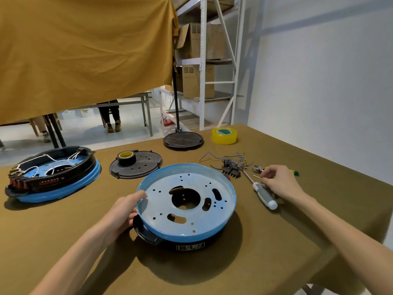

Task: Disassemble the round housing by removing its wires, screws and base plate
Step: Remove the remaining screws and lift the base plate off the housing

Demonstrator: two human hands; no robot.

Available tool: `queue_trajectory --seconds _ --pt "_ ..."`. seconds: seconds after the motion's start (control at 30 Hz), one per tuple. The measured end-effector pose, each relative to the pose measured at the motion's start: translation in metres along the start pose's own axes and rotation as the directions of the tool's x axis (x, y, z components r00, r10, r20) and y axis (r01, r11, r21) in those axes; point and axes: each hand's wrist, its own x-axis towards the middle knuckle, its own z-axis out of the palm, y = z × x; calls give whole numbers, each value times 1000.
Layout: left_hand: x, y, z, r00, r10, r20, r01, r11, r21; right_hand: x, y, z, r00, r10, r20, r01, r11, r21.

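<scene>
Left hand grips the near-left rim of the round blue metal housing, thumb hooked over the edge and fingers curled under it beside a black plastic handle. That housing sits at the middle of the olive-brown bench, open side up, its pale perforated base plate showing a large central hole and several oblong slots. A black band with a white label runs round its lower edge.

Right hand hovers low over the bench to the right of the housing, fingers pinched together on something small; it may be a screw, but it is too tiny to tell. Just beneath that hand lies a screwdriver with a grey and white handle, its thin shaft pointing away toward a loose heap of blue wires and small black switch parts.

Far left on the bench rests a second blue and black round housing with white wires inside. Between the two housings lies a black perforated round cover carrying a black roll of tape. Farther back sit another black round disc and a yellow roll of tape.
</scene>
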Motion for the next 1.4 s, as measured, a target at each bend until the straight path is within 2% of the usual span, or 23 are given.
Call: queue_trajectory --seconds 0.23,0.43,0.67,0.77,1.0,1.1,1.2,1.3,1.4 --pt "-1 1 1 1000 -7 10 7 1000 -1 -1 2 12 998 -57 26 60 986 -154" --pt "-4 3 2 1000 -11 10 11 1000 -1 -1 0 14 992 -108 68 120 969 -215" --pt "-6 3 3 1000 -9 5 9 1000 8 -11 9 5 997 -78 11 79 987 -139" --pt "-5 3 3 1000 -13 0 13 1000 13 -19 16 5 997 -62 37 68 979 -192" --pt "-5 4 3 1000 -19 -1 19 1000 17 -17 6 6 998 -60 1 57 952 -300" --pt "-7 6 2 999 -36 13 36 999 12 -24 -9 8 993 -111 -47 98 969 -226" --pt "-10 10 1 996 -74 41 74 997 -10 -39 -47 15 967 -245 -67 242 969 -49" --pt "-15 14 2 993 -109 53 112 992 -59 -60 -101 25 903 -428 27 425 901 89" --pt "-22 21 3 988 -147 47 152 978 -144 -86 -153 40 807 -547 224 519 837 173"
